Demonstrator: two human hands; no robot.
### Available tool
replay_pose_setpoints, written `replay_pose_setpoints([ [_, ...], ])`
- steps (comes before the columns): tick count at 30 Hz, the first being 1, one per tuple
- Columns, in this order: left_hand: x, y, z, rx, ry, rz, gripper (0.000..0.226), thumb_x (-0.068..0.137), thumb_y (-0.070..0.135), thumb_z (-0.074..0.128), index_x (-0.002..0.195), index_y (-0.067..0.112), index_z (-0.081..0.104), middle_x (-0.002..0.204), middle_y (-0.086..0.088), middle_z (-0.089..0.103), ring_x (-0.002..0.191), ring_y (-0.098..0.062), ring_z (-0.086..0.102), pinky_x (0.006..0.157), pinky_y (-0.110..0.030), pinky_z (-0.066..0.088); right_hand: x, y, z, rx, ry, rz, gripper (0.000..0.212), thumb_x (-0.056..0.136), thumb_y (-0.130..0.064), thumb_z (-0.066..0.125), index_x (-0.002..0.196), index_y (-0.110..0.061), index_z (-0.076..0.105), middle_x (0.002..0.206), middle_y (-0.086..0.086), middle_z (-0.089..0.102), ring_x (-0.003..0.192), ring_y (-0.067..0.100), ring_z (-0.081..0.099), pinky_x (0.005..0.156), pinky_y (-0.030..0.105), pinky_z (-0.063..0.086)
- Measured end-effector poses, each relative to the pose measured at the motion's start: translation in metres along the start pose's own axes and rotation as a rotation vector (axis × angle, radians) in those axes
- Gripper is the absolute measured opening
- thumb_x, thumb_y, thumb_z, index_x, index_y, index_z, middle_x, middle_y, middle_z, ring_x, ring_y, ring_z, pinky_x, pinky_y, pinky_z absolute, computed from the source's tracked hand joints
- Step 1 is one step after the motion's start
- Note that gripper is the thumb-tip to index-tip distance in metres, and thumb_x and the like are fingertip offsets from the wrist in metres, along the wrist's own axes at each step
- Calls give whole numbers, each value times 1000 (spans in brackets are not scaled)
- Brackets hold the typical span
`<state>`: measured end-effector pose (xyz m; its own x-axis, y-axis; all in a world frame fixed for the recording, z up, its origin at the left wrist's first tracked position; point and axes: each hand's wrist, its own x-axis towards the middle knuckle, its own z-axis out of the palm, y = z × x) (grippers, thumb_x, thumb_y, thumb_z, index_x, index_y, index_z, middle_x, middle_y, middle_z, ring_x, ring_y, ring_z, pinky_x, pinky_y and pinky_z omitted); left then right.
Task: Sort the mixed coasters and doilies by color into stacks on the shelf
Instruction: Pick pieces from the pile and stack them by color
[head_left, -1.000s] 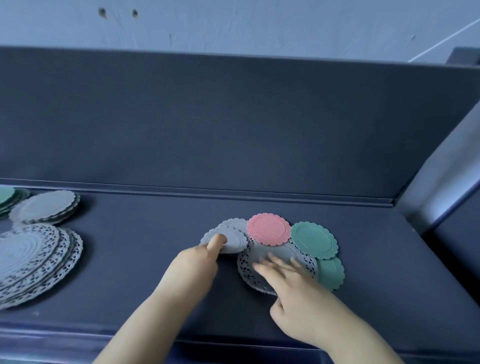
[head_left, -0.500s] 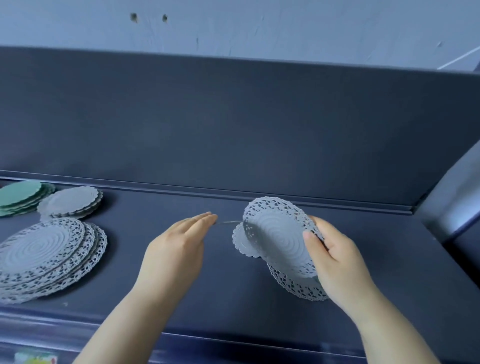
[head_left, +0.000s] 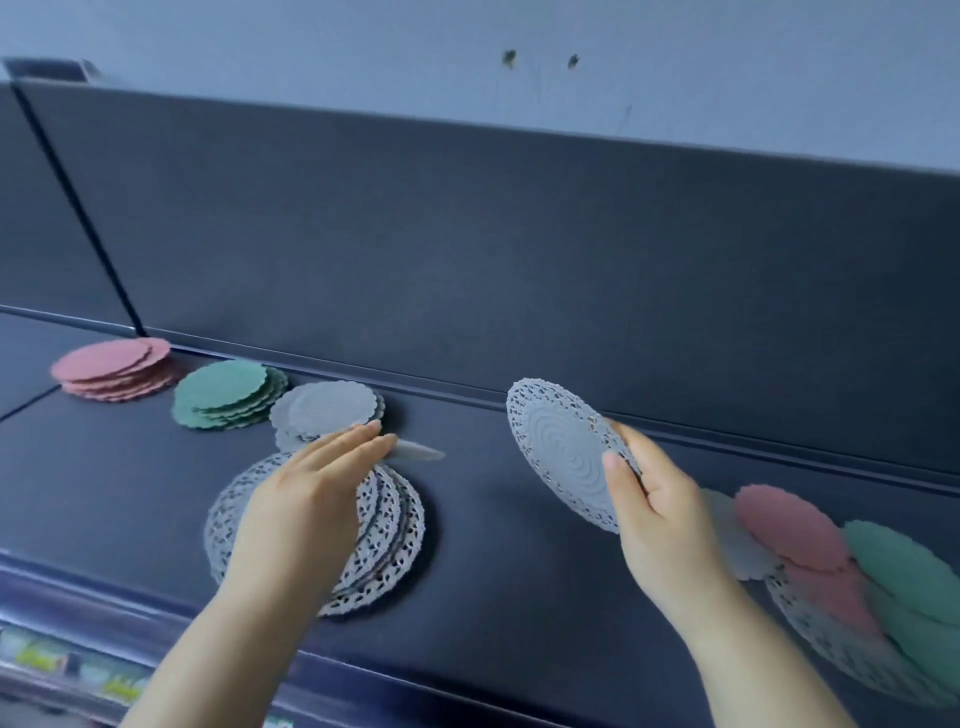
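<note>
Grey lace, a single doily (head_left: 569, 454), stood tilted on edge in the right hand (head_left: 654, 514), pinched at its right rim between the thumb on its face and the fingers behind, clear of the shelf (head_left: 493, 525). To the right of that grip and lower, a mixed pile (head_left: 831, 582) of pink, green and grey pieces lay overlapping on the shelf, near the wrist. Well apart to the left of the grip, the left hand (head_left: 306, 499) hovered with fingers extended and close together, holding a small grey coaster (head_left: 418, 451) edge-on at its fingertips. Directly under that hand lay a stack of grey lace doilies (head_left: 384, 540). Just beyond its fingertips sat a stack of small grey coasters (head_left: 324, 410); further left of it came a green stack (head_left: 226, 395) and then a pink stack (head_left: 111, 369), all against the shelf's rear edge.
</note>
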<state>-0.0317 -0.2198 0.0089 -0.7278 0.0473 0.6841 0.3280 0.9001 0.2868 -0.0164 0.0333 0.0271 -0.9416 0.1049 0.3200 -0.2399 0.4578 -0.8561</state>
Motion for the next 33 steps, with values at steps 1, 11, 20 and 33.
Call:
replay_pose_setpoints([
  [1, 0, -22, -8, 4, 15, -31, 49, 63, -16, 54, 98, 11, 76, 106, -4, 71, 94, -23, 69, 75, -43, 53, 4, -8, 21, 16, -2, -19, 34, 96, -18, 41, 119, -39, 54, 111, -36, 57, 111, -16, 47, 92, 4, 35],
  [11, -6, -195, -53, 42, 27, -144, 45, 71, -15, 55, 102, 11, 74, 107, -4, 71, 90, -21, 68, 79, -35, 49, -3, -40, 213, -325, -437, -317, 40, 87, -11, 48, 124, -22, 56, 132, -12, 46, 126, -2, 40, 106, 4, 17],
  [20, -4, -216, -42, -45, -20, -55, 46, 67, -6, 47, 99, 11, 75, 103, -2, 72, 85, -19, 70, 69, -34, 54, -23, -43, 219, -338, -434, -271, 35, 80, -37, 50, 110, -28, 66, 125, -19, 51, 123, -18, 34, 107, 10, 24],
  [33, 84, -181, -25, -94, -63, 159, 53, 57, -8, 52, 97, 17, 75, 105, 0, 72, 94, -18, 69, 59, -26, 54, 22, -72, 212, -384, -260, -116, 23, 90, -27, 55, 109, -27, 68, 114, -23, 58, 109, -13, 47, 93, -3, 25],
])
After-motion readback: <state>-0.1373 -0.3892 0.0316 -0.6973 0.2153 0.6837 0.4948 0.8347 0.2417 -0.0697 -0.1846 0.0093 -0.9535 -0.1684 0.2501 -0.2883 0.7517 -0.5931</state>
